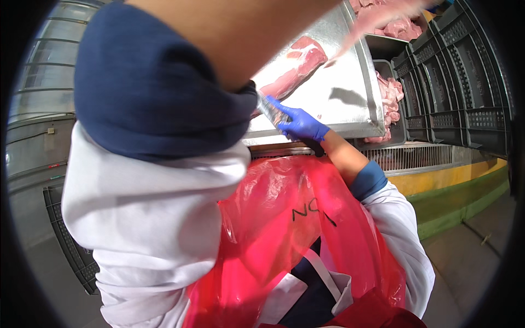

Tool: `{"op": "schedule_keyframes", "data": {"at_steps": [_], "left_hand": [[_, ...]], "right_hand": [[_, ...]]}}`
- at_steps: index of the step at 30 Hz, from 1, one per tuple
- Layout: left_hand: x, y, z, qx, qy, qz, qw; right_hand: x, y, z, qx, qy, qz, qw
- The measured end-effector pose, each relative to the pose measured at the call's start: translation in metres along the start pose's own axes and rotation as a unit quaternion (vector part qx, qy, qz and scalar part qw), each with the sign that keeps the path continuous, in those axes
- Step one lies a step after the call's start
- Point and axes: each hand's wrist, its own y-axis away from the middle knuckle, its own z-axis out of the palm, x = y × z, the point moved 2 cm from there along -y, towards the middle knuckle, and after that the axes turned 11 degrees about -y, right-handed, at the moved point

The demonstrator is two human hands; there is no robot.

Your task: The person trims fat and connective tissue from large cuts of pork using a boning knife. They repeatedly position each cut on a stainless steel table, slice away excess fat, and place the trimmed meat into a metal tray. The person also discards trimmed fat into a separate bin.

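My right hand (304, 126), in a blue glove, is closed around what looks like a knife with a wide, silvery blade (269, 112). The blade points up and left beside a long pink piece of meat (295, 68), which lies on a metal tray (350, 117). My left forearm (246, 33) crosses the top of the picture, and its hand is beyond the upper edge. A pale pink strip of meat (366, 27), smeared by motion, slants over the tray's far right corner. Whether my left hand holds that strip cannot be seen.
Right of the tray, a grey tub (402, 128) holds meat trimmings (389, 101). Behind it is a container of larger meat pieces (402, 28). Black plastic crates (454, 76) stand at the right. A metal grating (424, 157) runs along the near side.
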Motion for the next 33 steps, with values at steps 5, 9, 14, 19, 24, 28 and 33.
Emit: {"op": "schedule_keyframes", "data": {"at_steps": [5, 9, 14, 19, 24, 28, 33], "left_hand": [[-0.046, 0.007, 0.034, -0.016, -0.206, -0.006, 0.978], [-0.147, 0.128, 0.086, 0.011, -0.240, -0.050, 0.970], [-0.188, 0.321, 0.164, -0.009, -0.142, -0.321, 0.936], [-0.193, 0.366, 0.207, 0.061, -0.178, -0.352, 0.917], [-0.198, 0.359, 0.211, 0.074, -0.170, -0.316, 0.930], [-0.195, 0.361, 0.208, 0.073, -0.182, -0.314, 0.929], [-0.196, 0.368, 0.206, 0.084, -0.181, -0.305, 0.931]], "right_hand": [[0.003, -0.016, -0.108, 0.221, 0.056, -0.125, 0.966], [-0.034, -0.038, -0.188, 0.358, 0.269, -0.113, 0.887], [-0.039, -0.077, -0.211, 0.381, 0.278, -0.071, 0.879], [0.007, -0.006, -0.143, 0.317, 0.162, -0.087, 0.931], [-0.046, -0.036, -0.162, 0.439, 0.108, -0.100, 0.886], [-0.049, -0.048, -0.167, 0.384, 0.142, -0.036, 0.911], [-0.017, -0.008, -0.113, 0.421, 0.168, -0.060, 0.889]]}}
